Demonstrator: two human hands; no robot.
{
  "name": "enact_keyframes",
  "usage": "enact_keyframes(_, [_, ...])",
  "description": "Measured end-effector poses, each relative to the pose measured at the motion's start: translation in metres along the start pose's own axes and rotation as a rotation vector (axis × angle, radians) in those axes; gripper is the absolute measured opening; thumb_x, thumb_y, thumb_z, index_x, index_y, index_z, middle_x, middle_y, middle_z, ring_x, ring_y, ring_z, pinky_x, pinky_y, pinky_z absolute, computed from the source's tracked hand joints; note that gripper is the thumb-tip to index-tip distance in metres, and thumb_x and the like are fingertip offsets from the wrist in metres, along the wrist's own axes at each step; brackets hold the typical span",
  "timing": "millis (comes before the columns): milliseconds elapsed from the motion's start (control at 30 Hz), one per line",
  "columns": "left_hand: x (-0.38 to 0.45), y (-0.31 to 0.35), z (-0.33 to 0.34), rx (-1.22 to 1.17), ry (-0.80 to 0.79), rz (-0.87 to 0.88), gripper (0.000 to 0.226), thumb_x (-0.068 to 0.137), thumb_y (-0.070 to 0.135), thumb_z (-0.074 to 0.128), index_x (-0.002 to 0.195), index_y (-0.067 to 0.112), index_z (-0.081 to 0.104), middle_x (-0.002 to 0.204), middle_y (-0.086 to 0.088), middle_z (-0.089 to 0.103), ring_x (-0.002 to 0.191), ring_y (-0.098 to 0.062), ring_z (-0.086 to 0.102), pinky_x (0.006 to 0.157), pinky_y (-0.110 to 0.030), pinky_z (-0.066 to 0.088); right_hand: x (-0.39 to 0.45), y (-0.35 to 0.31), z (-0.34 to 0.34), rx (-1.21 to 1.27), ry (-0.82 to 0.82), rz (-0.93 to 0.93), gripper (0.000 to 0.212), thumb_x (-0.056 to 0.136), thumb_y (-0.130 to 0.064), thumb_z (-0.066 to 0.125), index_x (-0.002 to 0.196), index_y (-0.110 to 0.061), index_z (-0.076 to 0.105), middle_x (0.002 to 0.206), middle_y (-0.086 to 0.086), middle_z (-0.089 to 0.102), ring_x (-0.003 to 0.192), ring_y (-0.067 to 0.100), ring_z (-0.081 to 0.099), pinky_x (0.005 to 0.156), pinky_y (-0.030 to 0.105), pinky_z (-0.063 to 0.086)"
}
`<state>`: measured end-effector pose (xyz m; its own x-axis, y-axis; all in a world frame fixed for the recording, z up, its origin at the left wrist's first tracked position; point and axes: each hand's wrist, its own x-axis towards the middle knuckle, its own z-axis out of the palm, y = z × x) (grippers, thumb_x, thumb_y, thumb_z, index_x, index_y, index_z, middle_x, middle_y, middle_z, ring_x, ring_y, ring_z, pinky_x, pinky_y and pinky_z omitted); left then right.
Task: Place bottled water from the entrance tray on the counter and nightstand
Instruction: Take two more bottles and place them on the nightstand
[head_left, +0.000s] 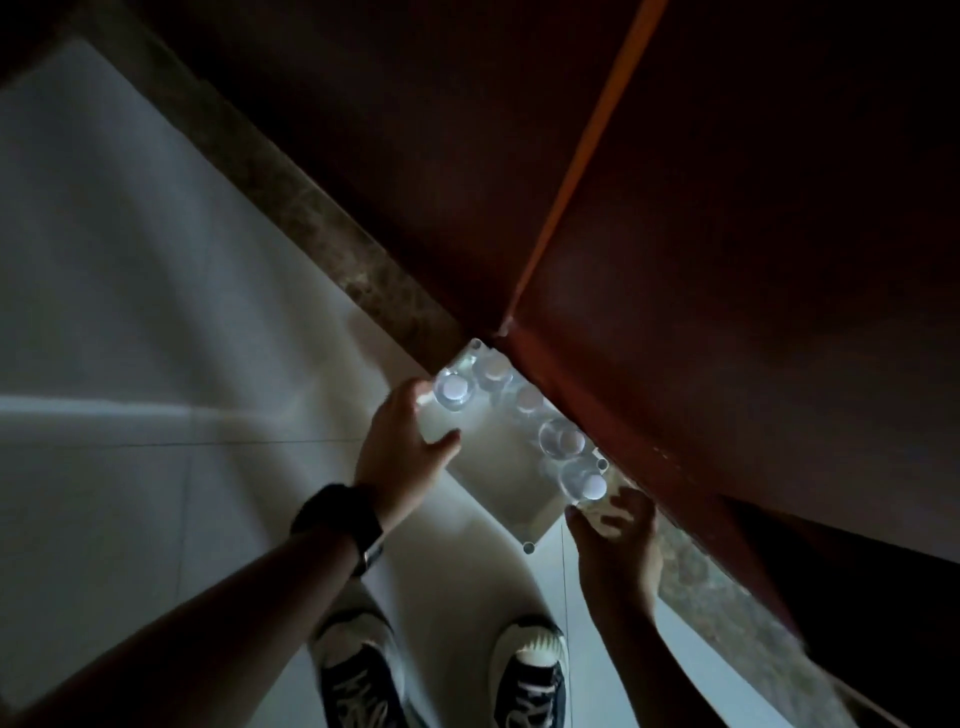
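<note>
A: surface/room?
B: dim. pale tiled floor (130, 312), stone skirting strip (291, 208) along a dark reddish wall (753, 260), orange seam (587, 150) running down to the corner

A: bottles?
B: water bottles (451, 388) upright, white caps up, on a white tray (498, 478) sitting on the floor in that corner, row along the wall side

A: hands?
B: left hand (402, 452), watch (337, 519) on wrist, grip curled over tray's near-left edge beside a bottle. right hand (615, 525) at the tray's right end by the last bottle; cannot tell if it grips anything

A: else?
B: two dark sneakers (358, 670) below
</note>
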<state>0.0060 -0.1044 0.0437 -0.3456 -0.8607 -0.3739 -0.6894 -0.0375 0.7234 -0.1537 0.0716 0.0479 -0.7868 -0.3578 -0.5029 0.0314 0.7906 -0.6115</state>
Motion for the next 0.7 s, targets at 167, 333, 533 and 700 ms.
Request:
enact_keyframes(167, [0.062, -0.061, 0.074, 0.046, 0.023, 0.178, 0.076, 0.064, 0.016, 0.086, 0.131, 0.015, 0.051, 0.123, -0.002, 0.061, 0.113, -0.027, 0.054, 0.096, -0.029, 0.043, 0.062, 0.077, 0.058, 0.063, 0.039, -0.057, 0.076, 0.064, -0.005, 0.089, 0.129, -0.024, 0.055, 0.124, -0.002, 0.064, 0.100, 0.016, 0.066, 0.073, 0.017, 0.051])
enact_keyframes(333, [0.089, -0.108, 0.098, -0.008, 0.124, 0.163, 0.061, 0.063, 0.027, 0.089, 0.115, 0.022, 0.057, 0.109, 0.001, 0.067, 0.104, -0.022, 0.062, 0.089, -0.036, 0.052, 0.087, 0.099, 0.082, -0.005, 0.103, -0.166, 0.074, 0.059, -0.024, 0.094, 0.125, -0.023, 0.060, 0.106, -0.020, 0.060, 0.108, 0.018, 0.056, 0.092, 0.031, 0.045])
enact_keyframes(533, [0.072, -0.094, 0.081, 0.061, 0.145, 0.224, 0.055, 0.060, 0.028, 0.089, 0.108, 0.017, 0.064, 0.099, 0.000, 0.072, 0.094, -0.025, 0.066, 0.080, -0.027, 0.051, 0.069, 0.090, 0.074, -0.043, 0.161, -0.129, 0.070, 0.059, -0.043, 0.091, 0.119, -0.022, 0.061, 0.113, -0.004, 0.069, 0.107, 0.023, 0.064, 0.091, 0.039, 0.050])
enact_keyframes(700, [0.011, -0.012, 0.006, -0.247, -0.105, 0.166, 0.052, 0.062, 0.029, 0.088, 0.107, 0.023, 0.064, 0.098, 0.001, 0.075, 0.092, -0.020, 0.071, 0.084, -0.046, 0.056, 0.000, -0.001, 0.011, 0.108, 0.097, -0.177, 0.058, 0.063, -0.028, 0.093, 0.110, -0.023, 0.059, 0.094, -0.012, 0.069, 0.086, 0.012, 0.067, 0.079, 0.027, 0.049])
